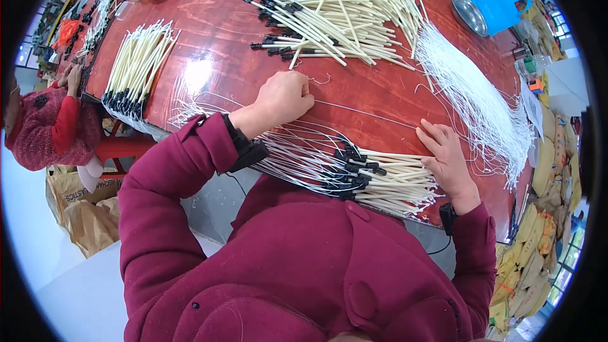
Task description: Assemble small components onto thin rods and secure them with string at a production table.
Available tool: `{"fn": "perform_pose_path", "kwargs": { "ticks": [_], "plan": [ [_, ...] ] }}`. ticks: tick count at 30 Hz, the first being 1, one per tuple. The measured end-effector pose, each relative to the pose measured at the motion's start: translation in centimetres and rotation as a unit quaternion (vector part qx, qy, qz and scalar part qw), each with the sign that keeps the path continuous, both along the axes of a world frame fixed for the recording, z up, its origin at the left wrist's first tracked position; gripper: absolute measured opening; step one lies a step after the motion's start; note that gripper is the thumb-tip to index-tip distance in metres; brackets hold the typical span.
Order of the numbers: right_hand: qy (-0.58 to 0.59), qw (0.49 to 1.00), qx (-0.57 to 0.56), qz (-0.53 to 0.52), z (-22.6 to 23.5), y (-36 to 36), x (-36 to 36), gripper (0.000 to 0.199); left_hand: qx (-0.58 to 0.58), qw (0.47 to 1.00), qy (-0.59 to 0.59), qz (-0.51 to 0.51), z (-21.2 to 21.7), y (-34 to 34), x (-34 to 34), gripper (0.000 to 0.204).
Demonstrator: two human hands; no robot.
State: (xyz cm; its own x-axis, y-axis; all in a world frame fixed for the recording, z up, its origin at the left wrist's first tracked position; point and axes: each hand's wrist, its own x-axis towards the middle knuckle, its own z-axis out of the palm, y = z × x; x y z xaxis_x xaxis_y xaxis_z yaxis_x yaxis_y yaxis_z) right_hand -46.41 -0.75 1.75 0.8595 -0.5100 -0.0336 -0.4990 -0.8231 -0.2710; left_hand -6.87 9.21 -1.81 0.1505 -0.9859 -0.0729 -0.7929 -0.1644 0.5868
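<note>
My left hand [284, 96] is closed in a fist on the red-brown table [215, 44], pinching the end of a thin white string [367, 114] that runs right toward my right hand [446, 155]. My right hand lies flat, fingers together, pressing that string down beside a bundle of cream tubes with black caps [380, 177]. White strings trail from that bundle toward my left wrist.
A big heap of capped cream tubes [342, 9] lies at the far centre, a loose hank of white strings [475, 98] to the right, another tube bundle [136, 66] at left. A blue bag with a metal bowl [491, 3] stands far right. A person in red [47, 123] sits left.
</note>
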Motion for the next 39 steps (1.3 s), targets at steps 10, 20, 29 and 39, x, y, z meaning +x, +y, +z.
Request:
{"fn": "perform_pose_path", "kwargs": {
  "ticks": [10, 20, 29, 39],
  "plan": [
    [-0.016, 0.999, 0.027, 0.003, 0.0, -0.2, 0.2, 0.072, -0.197, 0.940, -0.237, -0.144, 2.3, -4.9, 2.0, 0.023],
    [-0.036, 0.997, 0.062, -0.010, 0.0, -0.3, 0.6, 0.074, -0.258, 0.864, -0.332, -0.276, 1.3, -7.6, 3.9, 0.018],
    [-0.048, 0.997, 0.052, 0.017, -0.6, -0.6, 0.6, 0.071, -0.299, 0.902, -0.171, -0.262, 3.5, -4.7, 3.5, 0.018],
    [-0.046, 0.997, 0.065, -0.009, -0.3, -0.4, 0.8, 0.072, -0.077, 0.993, 0.007, -0.091, 2.5, 4.5, 6.2, 0.010]
  ]
}}
